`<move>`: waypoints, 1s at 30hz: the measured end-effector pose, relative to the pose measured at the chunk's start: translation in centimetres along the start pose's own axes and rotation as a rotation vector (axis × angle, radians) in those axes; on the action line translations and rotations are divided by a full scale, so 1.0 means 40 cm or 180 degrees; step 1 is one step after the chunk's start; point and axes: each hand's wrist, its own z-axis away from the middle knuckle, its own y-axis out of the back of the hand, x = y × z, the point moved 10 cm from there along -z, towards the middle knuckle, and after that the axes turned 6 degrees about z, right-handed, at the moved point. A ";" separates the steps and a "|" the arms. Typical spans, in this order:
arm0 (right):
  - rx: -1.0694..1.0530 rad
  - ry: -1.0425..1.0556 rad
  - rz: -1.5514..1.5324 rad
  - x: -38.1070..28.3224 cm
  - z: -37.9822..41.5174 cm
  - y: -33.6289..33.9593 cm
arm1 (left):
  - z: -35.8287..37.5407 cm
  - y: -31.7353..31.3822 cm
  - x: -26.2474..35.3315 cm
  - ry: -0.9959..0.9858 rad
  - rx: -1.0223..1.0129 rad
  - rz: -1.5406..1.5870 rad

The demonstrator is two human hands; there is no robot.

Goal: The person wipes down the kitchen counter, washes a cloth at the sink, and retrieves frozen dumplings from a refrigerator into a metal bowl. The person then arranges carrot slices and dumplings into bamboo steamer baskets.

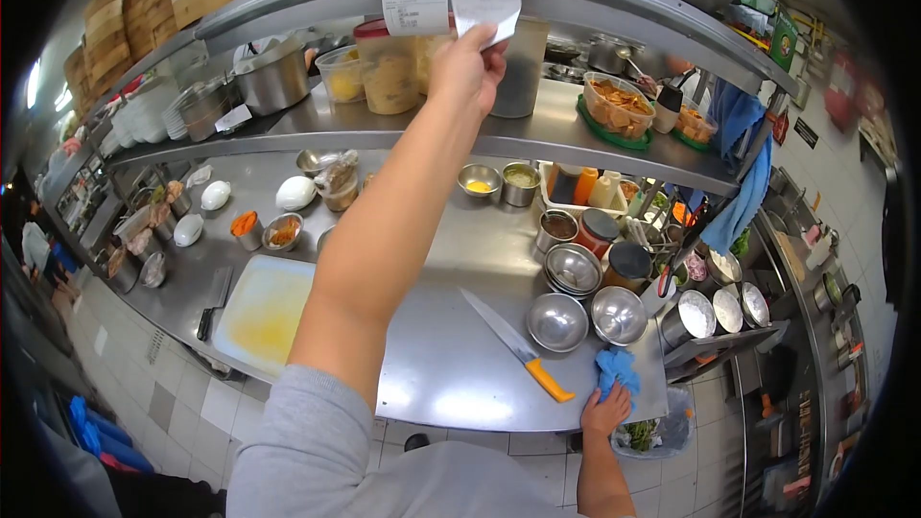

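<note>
My left hand (468, 72) is raised to the upper shelf rail, fingers closed on the lower edge of a white paper slip (485, 8). Beside that slip, a printed ticket (415, 10) hangs from the rail. Low on the right, at the counter's front edge, my right hand (608, 410) has its fingers on a crumpled blue cloth (617, 370). A knife with a yellow handle (549, 380) lies to the left of the cloth. Metal bowls (556, 322) stand just behind.
A stained cutting board (269, 312) and a black-handled knife (206, 324) lie on the left of the steel counter (432, 355). Lidded tubs (390, 72) stand on the shelf. Jars and sauce bottles (585, 186) crowd the right. A bin (672, 432) stands below the right corner.
</note>
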 end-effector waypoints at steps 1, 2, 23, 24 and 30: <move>0.0050 0.0028 0.0035 0.004 0.003 -0.008 | 0.007 -0.029 0.022 -0.0095 0.0032 -0.0067; 0.0100 0.0056 0.0069 0.007 0.003 -0.014 | -0.002 -0.042 0.029 -0.0100 0.0046 -0.0073; -0.1521 0.2891 -0.2411 -0.722 0.195 0.437 | 0.894 0.846 -0.499 0.2571 0.0564 -0.1098; -0.1428 0.3166 -0.2350 -0.744 0.212 0.452 | 0.842 0.926 -0.441 0.2188 0.0353 -0.1814; -0.1553 0.2518 -0.1987 -0.604 0.200 0.319 | 0.812 1.340 -0.062 0.1088 -0.1078 -0.6831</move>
